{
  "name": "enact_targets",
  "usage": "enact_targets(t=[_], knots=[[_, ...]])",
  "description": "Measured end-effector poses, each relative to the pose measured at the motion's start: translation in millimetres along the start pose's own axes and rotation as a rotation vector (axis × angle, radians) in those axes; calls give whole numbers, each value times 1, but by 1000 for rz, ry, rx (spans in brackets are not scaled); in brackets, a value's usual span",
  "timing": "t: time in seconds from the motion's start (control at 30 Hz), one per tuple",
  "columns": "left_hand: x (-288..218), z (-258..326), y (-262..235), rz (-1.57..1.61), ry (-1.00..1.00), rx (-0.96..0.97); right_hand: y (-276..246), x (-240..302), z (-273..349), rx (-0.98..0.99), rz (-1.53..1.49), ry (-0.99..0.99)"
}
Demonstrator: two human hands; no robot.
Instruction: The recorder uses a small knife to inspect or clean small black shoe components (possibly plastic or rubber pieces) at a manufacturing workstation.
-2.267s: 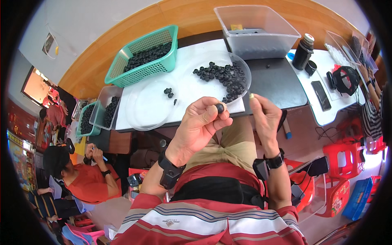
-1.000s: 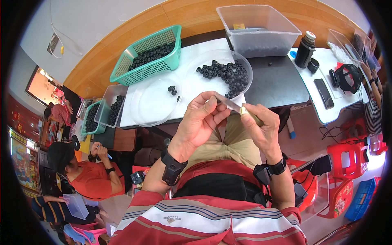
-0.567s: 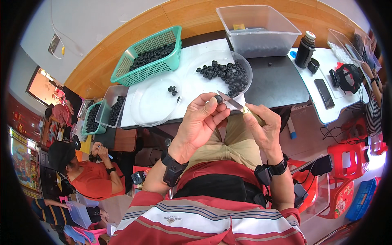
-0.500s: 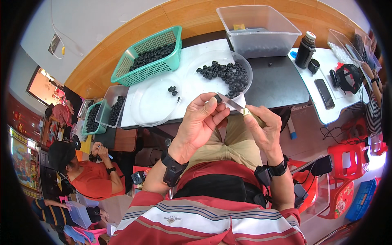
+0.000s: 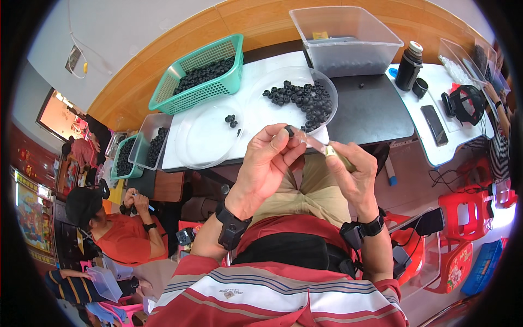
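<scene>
My left hand (image 5: 269,163) pinches a small black ring-shaped part (image 5: 289,131) between thumb and fingertips, above my lap. My right hand (image 5: 351,174) grips a thin pale stick-like tool (image 5: 321,147) whose tip meets the black part. Just beyond my hands, a clear round dish (image 5: 327,90) holds several more black parts on the white table (image 5: 256,65). A second clear dish (image 5: 210,139) to the left holds two of them.
A green basket (image 5: 199,73) of black parts and a clear plastic bin (image 5: 348,38) stand at the back. A black bottle (image 5: 407,65), phone (image 5: 436,124) and headset (image 5: 463,103) lie on the right table. A seated person in red (image 5: 125,240) works at lower left. Red stools (image 5: 463,207) stand at right.
My hands came together: earlier the left held the black part alone and the right hand was apart; now the stick's tip touches the part. Over the last second they barely moved.
</scene>
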State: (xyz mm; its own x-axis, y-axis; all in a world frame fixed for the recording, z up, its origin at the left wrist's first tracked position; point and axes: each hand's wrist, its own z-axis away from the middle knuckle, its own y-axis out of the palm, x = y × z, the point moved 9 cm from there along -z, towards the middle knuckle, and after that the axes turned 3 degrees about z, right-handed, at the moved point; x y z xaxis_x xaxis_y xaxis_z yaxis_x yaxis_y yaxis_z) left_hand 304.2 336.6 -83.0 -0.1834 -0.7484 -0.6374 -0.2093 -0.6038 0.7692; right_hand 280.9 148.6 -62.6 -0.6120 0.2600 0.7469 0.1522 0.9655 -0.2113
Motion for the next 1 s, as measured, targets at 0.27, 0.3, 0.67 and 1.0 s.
enact_targets(t=[0.27,0.3,0.67,1.0], knots=[[2,1,-8,-8,12,-46,6,2,2,29,-13,-6],[2,1,-9,-8,26,-40,6,2,2,29,-13,-6],[1,3,-13,-19,25,-36,2,5,2,3,62,-50],[-4,12,-4,-53,1,20,-26,-22,1,-133,29,103]])
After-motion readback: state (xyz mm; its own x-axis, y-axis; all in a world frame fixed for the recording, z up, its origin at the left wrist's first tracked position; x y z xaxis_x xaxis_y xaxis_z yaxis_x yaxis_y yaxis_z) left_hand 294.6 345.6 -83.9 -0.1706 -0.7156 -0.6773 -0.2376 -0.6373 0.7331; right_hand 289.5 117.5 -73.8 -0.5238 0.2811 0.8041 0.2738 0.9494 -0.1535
